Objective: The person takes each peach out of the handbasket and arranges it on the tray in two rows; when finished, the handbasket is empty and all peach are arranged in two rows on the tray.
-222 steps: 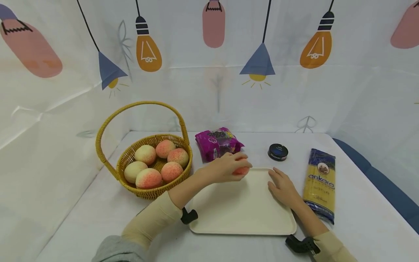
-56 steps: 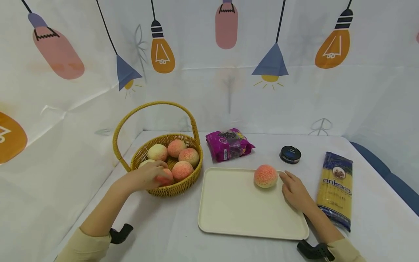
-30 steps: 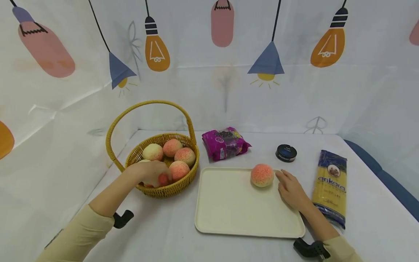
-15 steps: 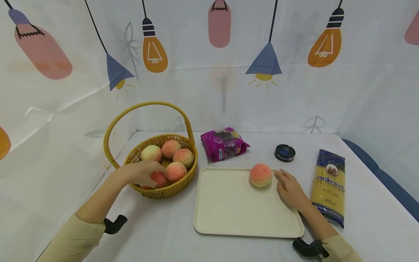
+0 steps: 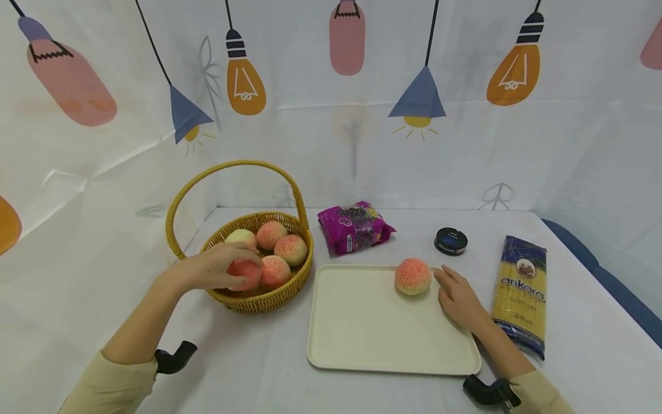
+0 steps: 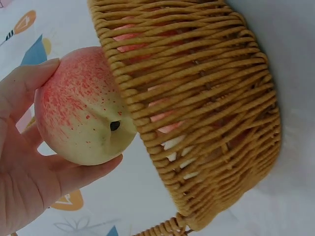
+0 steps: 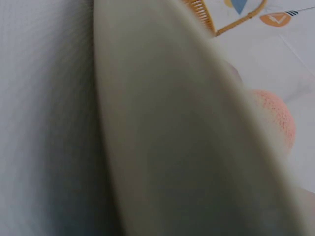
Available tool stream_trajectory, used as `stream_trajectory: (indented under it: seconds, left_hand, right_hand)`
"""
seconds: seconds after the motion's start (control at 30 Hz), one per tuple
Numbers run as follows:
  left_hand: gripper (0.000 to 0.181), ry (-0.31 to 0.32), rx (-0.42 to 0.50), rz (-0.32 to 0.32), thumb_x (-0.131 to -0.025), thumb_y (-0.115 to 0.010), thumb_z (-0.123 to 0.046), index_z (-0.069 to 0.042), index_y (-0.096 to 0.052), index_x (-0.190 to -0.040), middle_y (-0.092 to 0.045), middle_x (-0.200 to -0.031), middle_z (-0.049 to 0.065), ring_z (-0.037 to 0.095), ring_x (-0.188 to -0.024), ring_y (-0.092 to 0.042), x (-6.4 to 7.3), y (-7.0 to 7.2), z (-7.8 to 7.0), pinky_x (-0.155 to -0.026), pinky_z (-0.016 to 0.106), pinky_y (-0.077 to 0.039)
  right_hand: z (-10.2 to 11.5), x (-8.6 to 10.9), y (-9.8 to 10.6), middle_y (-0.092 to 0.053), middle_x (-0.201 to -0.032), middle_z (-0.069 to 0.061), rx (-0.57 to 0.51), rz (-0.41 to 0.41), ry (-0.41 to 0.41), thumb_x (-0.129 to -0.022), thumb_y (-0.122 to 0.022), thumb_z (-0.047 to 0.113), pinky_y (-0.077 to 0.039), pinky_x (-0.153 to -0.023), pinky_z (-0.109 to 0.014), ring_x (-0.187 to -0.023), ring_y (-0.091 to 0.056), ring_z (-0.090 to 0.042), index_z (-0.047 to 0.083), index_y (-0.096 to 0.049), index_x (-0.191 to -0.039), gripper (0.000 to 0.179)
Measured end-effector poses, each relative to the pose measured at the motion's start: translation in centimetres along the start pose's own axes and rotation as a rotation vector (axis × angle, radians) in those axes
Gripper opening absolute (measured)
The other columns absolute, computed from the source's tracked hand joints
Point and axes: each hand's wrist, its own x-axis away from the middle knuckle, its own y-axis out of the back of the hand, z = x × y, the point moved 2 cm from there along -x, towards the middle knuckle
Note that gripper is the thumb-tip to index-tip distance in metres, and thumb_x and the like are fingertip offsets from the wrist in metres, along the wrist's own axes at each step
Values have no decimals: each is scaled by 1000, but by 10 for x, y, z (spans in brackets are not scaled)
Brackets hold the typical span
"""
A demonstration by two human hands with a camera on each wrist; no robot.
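My left hand (image 5: 209, 269) grips a red-and-cream peach (image 5: 247, 275) over the near left part of the wicker basket (image 5: 258, 303). In the left wrist view, thumb and fingers curl round the peach (image 6: 81, 108), just above the woven rim, which hides part of it. Several other peaches (image 5: 275, 271) lie inside the basket. A single peach (image 5: 412, 276) sits at the back right of the cream tray (image 5: 383, 339). My right hand (image 5: 457, 302) rests on the tray's right edge beside that peach, fingers extended. In the right wrist view the tray wall (image 7: 167, 118) fills the middle, blurred.
Behind the tray lies a purple snack packet (image 5: 354, 228). A round black tin (image 5: 450, 241) stands at the back right, and a yellow-and-blue ankara pack (image 5: 519, 296) lies right of my right forearm. The basket's tall handle (image 5: 240, 164) arches over its opening.
My left hand set one peach on the tray, reached back into the basket, took hold of another peach and raised it slightly leftward. My right hand stays at the tray's edge.
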Motion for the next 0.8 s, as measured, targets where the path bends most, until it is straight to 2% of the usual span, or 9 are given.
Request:
stream_trajectory:
  seconds: [0.17, 0.43, 0.57, 0.67, 0.73, 0.8]
  left_hand:
    - [31, -26, -32, -53, -80, -71, -18, -12, -64, -110, -53, -118, 3, 21, -107, -50, -7, 1, -10, -85, 40, -45]
    - [39, -32, -20, -146, -81, -70, -26, -14, -60, -118, -52, -125, 5, 24, -115, -47, -20, -1, -19, -91, 45, -41]
    - [40, -90, -37, -224, -82, -69, -22, -12, -59, -119, -51, -124, 4, 16, -100, -55, -30, -2, -24, -82, 35, -48]
    - [38, -125, -37, -286, -83, -68, -21, -11, -60, -118, -51, -122, 3, 13, -97, -55, -40, -5, -29, -81, 31, -48]
    - [37, -120, -24, -313, -83, -68, -20, -9, -59, -118, -52, -121, 5, 17, -106, -52, -47, -8, -32, -86, 34, -46]
    - [39, -72, -15, -320, -84, -67, -24, -10, -58, -119, -52, -124, 5, 21, -116, -46, -53, -11, -36, -91, 39, -43]
  right_hand:
    - [0, 0, 0, -32, -135, -33, -4, 1, -2, -86, -49, 0, -24, -97, -61, -121, -30, -51, -8, -47, -126, 40]
    - [2, 0, -1, -31, -136, -33, -11, 10, 0, -87, -48, 0, -23, -98, -61, -122, -29, -50, -8, -46, -127, 41]
    - [1, 0, -1, -32, -136, -33, -13, 6, 3, -87, -48, -1, -23, -98, -60, -122, -29, -50, -9, -46, -127, 41]
    - [0, 0, -1, -32, -135, -33, -15, 3, 1, -87, -48, -1, -23, -98, -61, -122, -29, -51, -8, -46, -126, 40]
    - [0, 0, -1, -32, -135, -34, -15, 1, 2, -87, -48, -1, -23, -98, -60, -122, -30, -51, -8, -46, -126, 40]
    - [0, 0, -2, -32, -135, -34, -15, 1, -2, -87, -48, -1, -23, -98, -60, -122, -29, -51, -8, -46, -126, 40]
